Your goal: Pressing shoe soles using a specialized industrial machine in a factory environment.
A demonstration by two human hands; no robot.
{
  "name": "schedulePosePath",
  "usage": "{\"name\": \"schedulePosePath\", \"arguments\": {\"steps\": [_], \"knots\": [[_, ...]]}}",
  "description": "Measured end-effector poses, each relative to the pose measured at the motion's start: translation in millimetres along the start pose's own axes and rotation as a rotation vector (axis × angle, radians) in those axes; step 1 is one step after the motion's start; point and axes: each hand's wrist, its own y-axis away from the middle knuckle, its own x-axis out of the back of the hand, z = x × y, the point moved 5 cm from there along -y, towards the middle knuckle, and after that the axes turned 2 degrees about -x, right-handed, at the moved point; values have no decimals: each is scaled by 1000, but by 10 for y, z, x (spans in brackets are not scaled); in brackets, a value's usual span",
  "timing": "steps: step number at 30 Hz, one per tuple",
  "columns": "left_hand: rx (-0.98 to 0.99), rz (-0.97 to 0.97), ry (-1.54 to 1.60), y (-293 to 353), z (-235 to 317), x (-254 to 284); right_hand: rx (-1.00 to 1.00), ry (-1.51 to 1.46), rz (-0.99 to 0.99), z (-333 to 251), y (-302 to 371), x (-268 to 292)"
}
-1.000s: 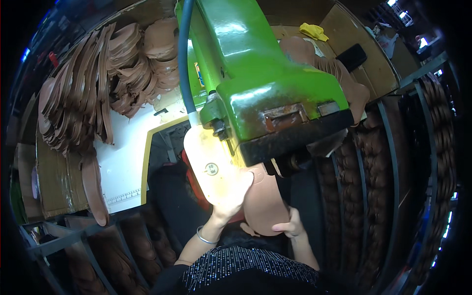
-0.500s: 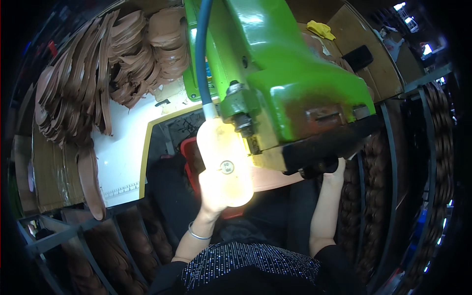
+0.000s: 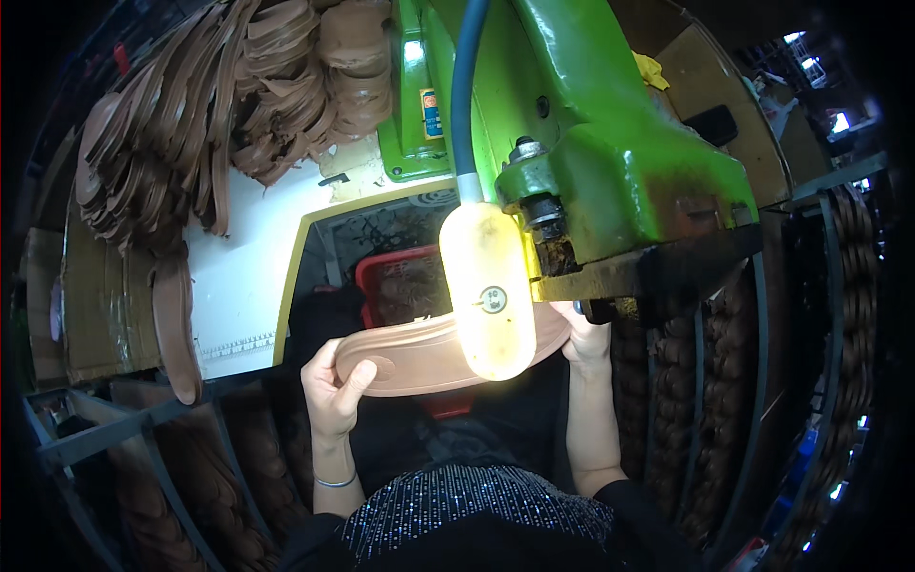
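A brown shoe sole (image 3: 416, 370) lies lengthwise between my two hands. My left hand (image 3: 334, 389) is closed on its left end, thumb on the near face and fingers behind. At the other end my right hand (image 3: 583, 341) grips the sole just under the head of a green machine (image 3: 610, 133); the machine partly hides those fingers. A glowing oval lamp (image 3: 488, 286) on a blue flexible neck hangs in front of the sole and covers part of it.
Piles of brown soles (image 3: 157, 162) fill the white, yellow-edged table (image 3: 250, 286) at left. One sole (image 3: 174, 329) overhangs its front edge. Below the machine sits a red bin (image 3: 367, 276). Metal racks (image 3: 105, 434) packed with soles flank me. A cardboard box (image 3: 734, 95) stands far right.
My left hand has moved left from behind the lamp, and the sole's left part now shows. My right hand has shifted left too. The machine and lamp appear farther right as the view turned.
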Motion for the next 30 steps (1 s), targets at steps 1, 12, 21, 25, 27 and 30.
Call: {"name": "schedulePosePath", "arguments": {"steps": [1,12,21,25,27,30], "knots": [[-3,-25,-87,37,2,-14,20,63,20,-21,-13,-5],[-377,-105,-250,-230,-57,-1261,136,-65,234,-654,-630,1085],[-186,-138,-12,-228,89,-625,-68,-489,-116,-281,-311,334],[17,-35,-21,-165,52,-315,3,-169,20,-200,-125,37],[-5,-54,-15,-133,9,-184,43,-106,19,-250,-71,-112],[-20,-91,-38,-57,-3,-163,23,-98,99,-331,-39,-107]]}}
